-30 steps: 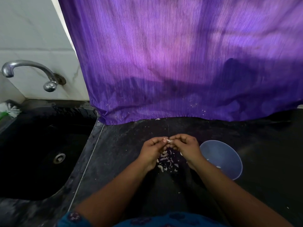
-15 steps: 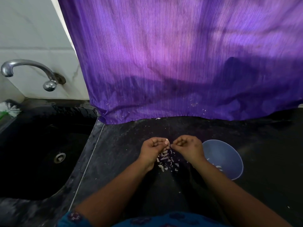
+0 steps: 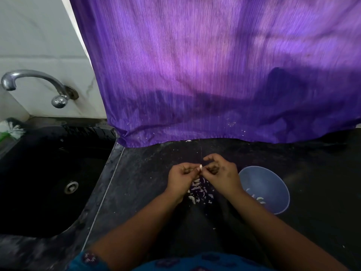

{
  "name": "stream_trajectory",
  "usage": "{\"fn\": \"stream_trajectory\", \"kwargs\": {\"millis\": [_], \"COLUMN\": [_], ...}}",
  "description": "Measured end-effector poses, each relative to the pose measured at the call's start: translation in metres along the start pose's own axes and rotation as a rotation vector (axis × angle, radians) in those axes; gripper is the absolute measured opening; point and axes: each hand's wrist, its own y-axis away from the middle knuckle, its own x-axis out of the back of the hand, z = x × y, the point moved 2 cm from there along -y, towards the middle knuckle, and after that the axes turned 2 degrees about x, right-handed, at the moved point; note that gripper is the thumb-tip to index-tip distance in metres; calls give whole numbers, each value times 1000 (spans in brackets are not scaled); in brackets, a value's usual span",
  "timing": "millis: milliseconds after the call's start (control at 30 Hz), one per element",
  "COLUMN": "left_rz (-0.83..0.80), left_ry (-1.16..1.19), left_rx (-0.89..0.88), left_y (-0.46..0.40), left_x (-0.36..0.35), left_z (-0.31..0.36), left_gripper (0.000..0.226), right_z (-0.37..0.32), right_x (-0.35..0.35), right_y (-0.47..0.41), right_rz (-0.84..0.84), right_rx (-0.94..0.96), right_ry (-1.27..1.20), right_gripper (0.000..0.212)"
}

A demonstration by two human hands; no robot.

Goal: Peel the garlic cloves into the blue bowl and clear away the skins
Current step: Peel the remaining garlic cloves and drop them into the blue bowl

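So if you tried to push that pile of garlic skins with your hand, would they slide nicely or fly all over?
The garlic skins look like thin, papery flakes, so they are probably very light and would scatter easily. They already lie loosely spread on the dark counter, so a slow sweep would likely gather them better than a quick push.

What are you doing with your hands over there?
A person is peeling garlic at a dark kitchen counter. The left hand pinches a small pale garlic clove, and the right hand picks at it with its fingertips. Torn skins lie in a little pile on the counter under the hands. A blue bowl beside the right wrist holds a few pale pieces, probably peeled cloves. The skins are not cleared away yet.
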Motion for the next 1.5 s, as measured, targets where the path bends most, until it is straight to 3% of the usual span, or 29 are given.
{"fn": "stream_trajectory", "kwargs": {"millis": [300, 533, 867, 1067, 1300, 1500], "left_rz": [-29, -42, -66, -93, -46, -83], "left_ry": [-33, 31, 2, -1, -15, 139], "left_rx": [-15, 5, -5, -3, -15, 38], "left_y": [1, 0, -3, -3, -4, -5], "left_x": [2, 1, 0, 0, 3, 6], "left_z": [-1, 1, 0, -4, -3, -5], "left_gripper": [7, 9, 10, 14, 19, 24], "right_z": [1, 6, 9, 11, 16, 18], "right_x": [2, 3, 3, -2, -10, -8], "right_y": [0, -4, -6, -6, -4, -5], "right_rz": [-60, -41, -18, -55, -109, -125], "right_rx": [45, -141, -174, -194, -248, -277], "right_ry": [55, -97, -167, -169, -331, -357], "right_gripper": [31, 24, 36, 24, 13, 6]}}
